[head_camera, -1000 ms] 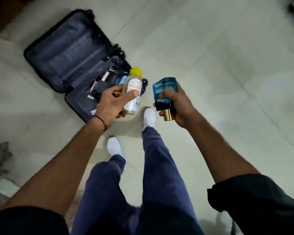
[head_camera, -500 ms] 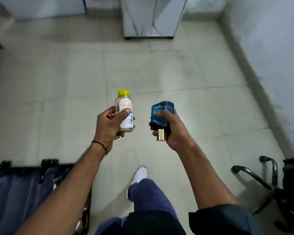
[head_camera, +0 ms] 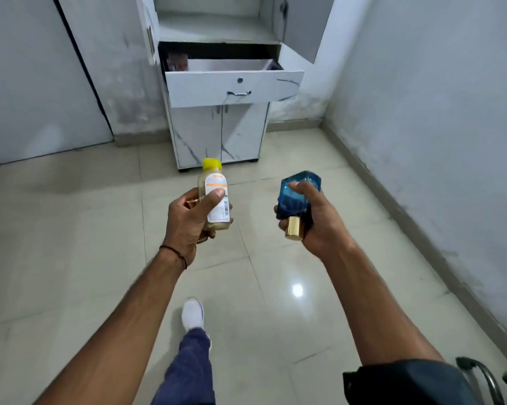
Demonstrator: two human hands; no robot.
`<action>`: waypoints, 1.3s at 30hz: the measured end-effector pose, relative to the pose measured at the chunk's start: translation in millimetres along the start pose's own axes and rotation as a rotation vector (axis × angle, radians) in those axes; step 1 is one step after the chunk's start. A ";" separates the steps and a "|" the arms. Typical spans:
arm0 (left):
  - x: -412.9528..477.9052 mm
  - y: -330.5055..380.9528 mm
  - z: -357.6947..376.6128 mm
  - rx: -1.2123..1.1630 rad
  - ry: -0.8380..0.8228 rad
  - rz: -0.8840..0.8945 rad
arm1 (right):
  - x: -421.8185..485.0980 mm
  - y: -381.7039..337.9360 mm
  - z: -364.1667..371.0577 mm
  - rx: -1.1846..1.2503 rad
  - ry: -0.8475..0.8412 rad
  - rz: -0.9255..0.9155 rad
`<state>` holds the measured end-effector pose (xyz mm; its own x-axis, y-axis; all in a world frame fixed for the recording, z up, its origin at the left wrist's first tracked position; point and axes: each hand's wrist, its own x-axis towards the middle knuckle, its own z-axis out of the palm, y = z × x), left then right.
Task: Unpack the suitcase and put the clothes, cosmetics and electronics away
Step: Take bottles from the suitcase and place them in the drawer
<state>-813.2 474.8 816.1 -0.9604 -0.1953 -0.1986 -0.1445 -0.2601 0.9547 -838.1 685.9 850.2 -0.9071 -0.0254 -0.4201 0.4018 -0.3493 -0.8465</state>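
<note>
Tiled floor (head_camera: 71, 258), open drawer (head_camera: 234, 86) ahead of both hands. Left hand (head_camera: 188, 223) grips bottle (head_camera: 215, 197); right hand (head_camera: 319, 220) grips perfume (head_camera: 296, 197), cap down. Suggest setting both upright inside.

The bottle (head_camera: 215, 182) is being held left of the perfume (head_camera: 291, 202), and the drawer (head_camera: 202, 89) is hanging open far behind.

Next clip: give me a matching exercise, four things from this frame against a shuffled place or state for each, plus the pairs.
Things
1 yellow-capped bottle
2 blue perfume bottle
3 drawer
4 white shoe

Place or state
A pulled open
B gripped in the left hand
C on the floor
D held upside down in the right hand

Pairs: 1-B, 2-D, 3-A, 4-C
</note>
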 end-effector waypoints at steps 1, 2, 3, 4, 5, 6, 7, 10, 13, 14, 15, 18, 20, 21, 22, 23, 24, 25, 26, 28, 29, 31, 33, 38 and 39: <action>30.9 8.6 -0.3 -0.004 -0.002 0.014 | 28.6 -12.6 11.7 -0.003 -0.003 -0.012; 51.6 15.8 0.2 -0.001 -0.002 0.023 | 47.2 -23.3 19.9 -0.022 -0.003 -0.026; 79.9 25.7 0.2 -0.005 -0.005 0.035 | 71.9 -35.7 33.0 -0.034 -0.009 -0.040; 112.2 35.1 -1.0 -0.009 -0.008 0.048 | 99.4 -48.7 47.8 -0.038 -0.015 -0.049; 146.2 45.3 -2.5 -0.011 -0.007 0.055 | 128.7 -61.2 64.3 -0.044 -0.013 -0.056; 178.5 54.6 -4.0 -0.012 -0.002 0.057 | 155.4 -73.4 79.6 -0.043 -0.010 -0.057; 205.4 64.1 -3.9 -0.016 0.006 0.055 | 177.2 -84.6 92.6 -0.042 -0.002 -0.058; 293.3 96.7 -4.9 -0.014 0.044 0.047 | 249.9 -121.5 132.9 -0.023 0.015 -0.048; 363.1 115.5 -4.6 -0.003 0.057 0.036 | 307.9 -147.9 155.7 -0.010 0.007 -0.040; 385.6 118.8 -5.0 0.001 0.047 0.035 | 326.9 -154.4 161.5 0.008 0.007 -0.038; 408.6 120.8 -5.2 0.003 0.043 0.027 | 348.2 -159.9 166.8 0.026 0.014 -0.033; 467.9 121.4 -10.0 -0.005 0.086 -0.007 | 406.9 -169.1 181.8 0.065 0.035 0.014; 507.1 118.4 -12.9 -0.015 0.126 -0.031 | 452.3 -170.0 190.7 0.055 0.028 0.053; 526.5 118.5 -12.9 -0.023 0.134 -0.039 | 476.5 -171.1 195.3 0.053 0.013 0.067; 543.1 119.7 -12.2 -0.026 0.140 -0.047 | 497.9 -173.6 199.4 0.050 -0.001 0.075; 565.0 122.0 -10.3 -0.033 0.149 -0.050 | 525.2 -178.8 204.9 0.054 -0.022 0.082; 587.5 123.8 -8.8 -0.036 0.163 -0.049 | 551.3 -185.3 210.7 0.058 -0.042 0.091; 613.3 126.3 -6.3 -0.038 0.178 -0.037 | 581.4 -192.9 217.5 0.062 -0.067 0.096; 639.5 128.1 -4.2 -0.031 0.193 -0.024 | 611.2 -200.4 224.3 0.064 -0.094 0.095; 687.0 131.6 1.2 0.001 0.257 -0.014 | 666.6 -215.4 238.8 0.058 -0.141 0.098; 711.3 133.7 4.2 0.013 0.301 -0.019 | 694.5 -224.1 246.4 0.065 -0.171 0.110; 754.8 137.6 11.2 0.020 0.383 -0.056 | 747.8 -240.7 261.1 0.073 -0.209 0.156; 786.4 137.5 15.2 0.016 0.415 -0.104 | 790.4 -248.2 271.0 0.052 -0.220 0.195; 842.4 111.3 1.6 0.110 0.456 -0.250 | 877.2 -233.2 280.0 -0.140 -0.354 0.290; 850.3 103.6 -3.0 0.126 0.471 -0.292 | 888.1 -226.7 280.6 -0.224 -0.376 0.292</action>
<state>-1644.1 278.9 745.4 -0.6707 -0.5400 -0.5085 -0.4436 -0.2574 0.8585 -1770.0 479.7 760.8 -0.7189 -0.4403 -0.5379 0.6245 -0.0691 -0.7780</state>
